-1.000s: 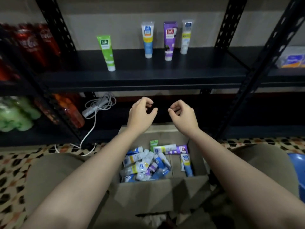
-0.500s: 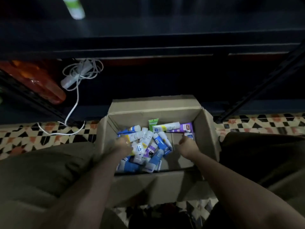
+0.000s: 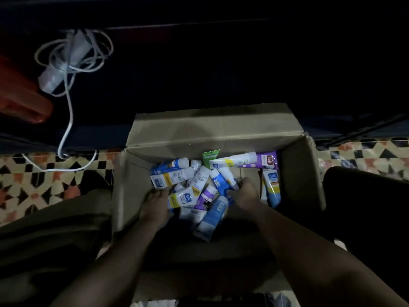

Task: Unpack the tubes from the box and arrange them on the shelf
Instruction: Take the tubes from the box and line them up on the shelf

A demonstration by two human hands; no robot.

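Reaching into the box (image 3: 212, 134) at frame centre, both hands, left hand (image 3: 155, 206) and right hand (image 3: 245, 196), curl onto tubes (image 3: 199, 185); most remain unpacked

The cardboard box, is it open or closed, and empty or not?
Open and not empty: the cardboard box has its flaps spread, and loose tubes lie piled inside.

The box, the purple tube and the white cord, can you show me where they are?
cardboard box (image 3: 212, 129): head view, on its far flap.
purple tube (image 3: 265, 161): head view, on its printed body by the far wall.
white cord (image 3: 66, 129): head view, on the strand hanging down to the floor.
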